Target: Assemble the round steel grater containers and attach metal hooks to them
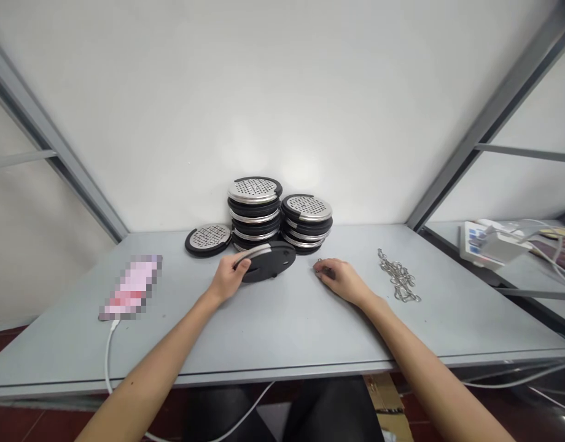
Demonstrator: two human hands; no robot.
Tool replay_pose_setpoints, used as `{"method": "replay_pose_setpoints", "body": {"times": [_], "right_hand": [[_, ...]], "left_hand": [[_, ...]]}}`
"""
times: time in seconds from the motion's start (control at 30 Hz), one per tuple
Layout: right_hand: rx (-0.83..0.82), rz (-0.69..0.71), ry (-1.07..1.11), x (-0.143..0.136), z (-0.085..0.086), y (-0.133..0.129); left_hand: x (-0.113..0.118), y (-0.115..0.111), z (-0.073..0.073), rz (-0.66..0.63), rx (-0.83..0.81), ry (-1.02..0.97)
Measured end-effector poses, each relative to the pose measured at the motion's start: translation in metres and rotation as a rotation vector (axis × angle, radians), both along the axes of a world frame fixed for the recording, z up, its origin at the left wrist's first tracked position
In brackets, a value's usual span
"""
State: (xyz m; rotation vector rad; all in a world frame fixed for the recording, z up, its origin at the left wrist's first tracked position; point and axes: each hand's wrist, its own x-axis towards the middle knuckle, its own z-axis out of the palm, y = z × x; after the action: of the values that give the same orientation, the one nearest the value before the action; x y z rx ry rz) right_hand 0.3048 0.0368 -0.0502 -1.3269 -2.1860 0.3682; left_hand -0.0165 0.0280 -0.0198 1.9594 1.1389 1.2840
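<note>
My left hand [231, 275] is closed on the left edge of a black round disc [269, 263], which is tilted above the table with its black underside showing. To the right of the disc, my right hand [340, 279] is near the tabletop with its fingers closed around a small metal piece [319, 264], only partly visible. Behind the hands stand a taller left stack [255, 212] and a lower right stack [306, 222] of round black discs with perforated silver tops. A single such disc [209, 238] lies left of the stacks. A loose pile of metal clips [401, 278] lies right of my right hand.
A phone [132, 286] with a white cable [108, 356] lies at the left of the grey table [282, 331]. Metal frame posts [452, 156] stand at both sides. A power strip [480, 245] and cables are at the right. A cardboard piece [387, 399] is below the table.
</note>
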Motion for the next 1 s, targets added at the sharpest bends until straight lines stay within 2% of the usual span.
{"method": "replay_pose_setpoints", "body": {"times": [0.1,0.2,0.27,0.5,0.57,0.67,0.77,0.83,0.93,1.0], "right_hand": [[-0.011,0.015,0.042,0.0,0.002,-0.001],[0.027,0.007,0.107,0.0,0.002,-0.001],[0.05,-0.001,0.149,0.0,0.001,-0.001],[0.028,0.039,0.191,0.0,-0.001,-0.001],[0.025,0.039,0.194,0.0,-0.001,-0.001],[0.025,0.036,0.217,0.0,-0.002,-0.002],[-0.008,0.003,0.33,-0.002,-0.002,-0.002],[-0.077,-0.034,0.458,-0.002,0.0,-0.001],[-0.208,-0.062,0.631,-0.003,0.005,-0.001],[-0.303,-0.041,0.737,-0.003,0.008,-0.001]], "left_hand": [[0.001,0.006,-0.002,0.172,-0.031,-0.158],[-0.001,0.011,-0.003,0.164,-0.126,-0.218],[-0.001,0.012,-0.003,0.132,-0.156,-0.162],[0.001,0.006,-0.004,0.146,-0.154,0.236],[0.002,0.005,-0.006,0.163,-0.122,0.29],[0.003,0.003,-0.008,0.23,0.016,0.297],[0.005,-0.002,-0.004,0.26,0.145,0.3],[0.007,-0.008,-0.001,0.186,0.185,0.347],[0.012,-0.017,0.002,-0.05,0.189,0.547],[0.015,-0.022,0.001,-0.115,0.152,0.67]]}}
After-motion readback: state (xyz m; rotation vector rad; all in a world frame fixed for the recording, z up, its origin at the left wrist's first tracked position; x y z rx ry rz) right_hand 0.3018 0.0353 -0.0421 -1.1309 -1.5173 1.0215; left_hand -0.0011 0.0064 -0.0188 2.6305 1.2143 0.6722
